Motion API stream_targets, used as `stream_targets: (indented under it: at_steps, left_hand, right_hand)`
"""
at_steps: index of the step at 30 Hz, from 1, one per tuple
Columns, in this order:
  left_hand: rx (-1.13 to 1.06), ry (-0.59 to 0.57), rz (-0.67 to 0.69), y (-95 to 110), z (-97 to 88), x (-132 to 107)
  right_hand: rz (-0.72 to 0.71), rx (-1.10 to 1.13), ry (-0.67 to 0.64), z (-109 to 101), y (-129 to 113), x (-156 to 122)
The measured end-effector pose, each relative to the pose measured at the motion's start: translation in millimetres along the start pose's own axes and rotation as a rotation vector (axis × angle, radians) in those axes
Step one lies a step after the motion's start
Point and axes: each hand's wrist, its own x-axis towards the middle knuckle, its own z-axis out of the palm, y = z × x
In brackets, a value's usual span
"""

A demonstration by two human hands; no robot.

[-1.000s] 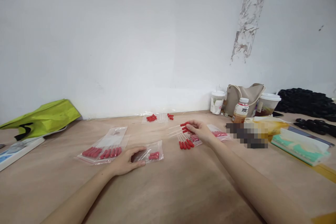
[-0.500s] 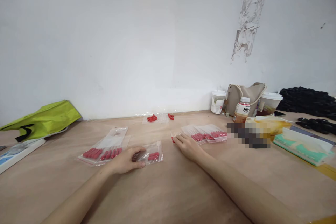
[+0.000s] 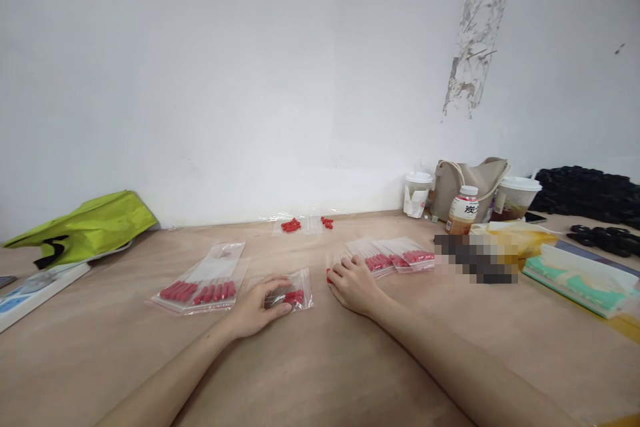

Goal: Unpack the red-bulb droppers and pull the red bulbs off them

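Red-capped droppers lie in the middle of the desk, mostly hidden under the right hand. That hand rests flat on them, palm down, fingers loosely apart. Just to its left, the left hand closes thumb and fingers on the left end of a small bag of red caps. Filled bags lie just behind the right hand, toward the far edge.
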Motion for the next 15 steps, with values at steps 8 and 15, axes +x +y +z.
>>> stream_targets:
  at_steps: [8,15]
  left_hand:
    - [0.029,0.025,-0.005,-14,5.5,-1]
    - [0.101,0.001,0.021,-14,11.3,-5]
  right_hand:
    - [0.028,0.043,0.012,-8,-2,-1]
    - [0.036,0.162,0.039,-13,0,-5]
